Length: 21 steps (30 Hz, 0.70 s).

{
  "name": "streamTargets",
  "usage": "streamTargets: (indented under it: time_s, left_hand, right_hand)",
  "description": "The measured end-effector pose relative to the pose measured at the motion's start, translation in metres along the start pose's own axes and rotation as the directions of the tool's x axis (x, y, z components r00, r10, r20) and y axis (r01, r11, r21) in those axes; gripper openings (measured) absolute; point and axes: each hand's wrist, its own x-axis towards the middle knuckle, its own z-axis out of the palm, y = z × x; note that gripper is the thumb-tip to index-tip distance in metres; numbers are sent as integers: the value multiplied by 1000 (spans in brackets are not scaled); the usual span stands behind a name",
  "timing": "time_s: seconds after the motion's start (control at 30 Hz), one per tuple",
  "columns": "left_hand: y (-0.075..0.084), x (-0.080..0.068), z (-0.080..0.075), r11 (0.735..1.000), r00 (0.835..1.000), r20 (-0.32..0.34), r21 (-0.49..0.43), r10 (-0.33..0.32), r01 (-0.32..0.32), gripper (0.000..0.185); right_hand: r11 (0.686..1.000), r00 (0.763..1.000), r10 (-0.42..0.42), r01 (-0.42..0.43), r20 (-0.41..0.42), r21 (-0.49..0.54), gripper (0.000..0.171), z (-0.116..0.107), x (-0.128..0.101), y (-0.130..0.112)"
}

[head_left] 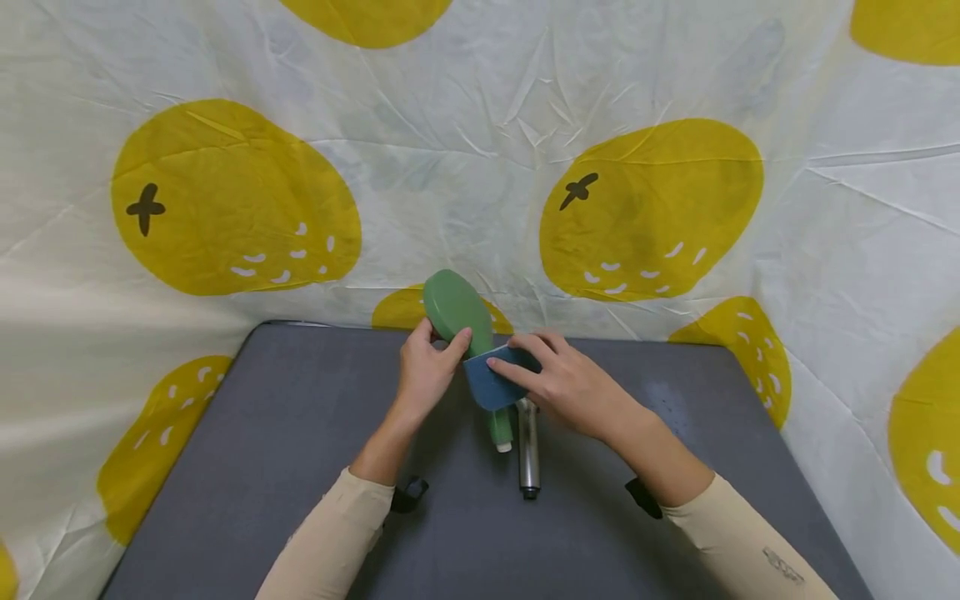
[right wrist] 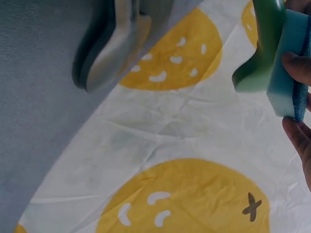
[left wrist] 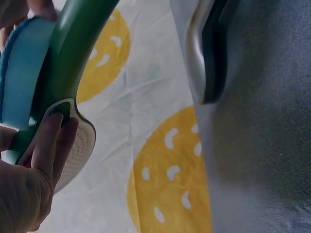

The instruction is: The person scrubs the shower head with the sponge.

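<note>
My left hand (head_left: 426,375) grips a green handheld shower head (head_left: 454,310) close to its round head, thumb on the green back. In the left wrist view, the shower head (left wrist: 77,48) shows a white face dotted with small holes, turned away from me. With its fingers my right hand (head_left: 576,385) pinches a blue sponge (head_left: 491,385) against the green handle. Seen from the right wrist, the sponge (right wrist: 281,68) has a light blue body and a darker blue layer. Below the handle's white-tipped end, a silver shower head (head_left: 529,454) lies on the table, its head partly hidden.
The dark grey table (head_left: 315,467) runs back to a hanging white cloth (head_left: 450,200) printed with yellow fruit shapes, which also encloses both sides. Black straps sit around both wrists.
</note>
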Motion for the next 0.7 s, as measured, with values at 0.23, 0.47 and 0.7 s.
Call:
streamTargets:
  time_s: [0.23,0.47,0.7]
  left_hand:
    - [-1,-1,0,999,1000,2,-34,0,0,34]
    - [-1,3,-2,996,999,-19,-76,-45,43,34]
    - [-1,7,-9,993,998,-61,-116,-35,28,34]
  right_hand:
    - [1000,1000,23,-23,-21,-19,75,1,3,6]
    - [997,998,-62,62,-1,51,67,7,-10,-15]
    - [987,988,-156,155,10,47,74,18,-34,-39]
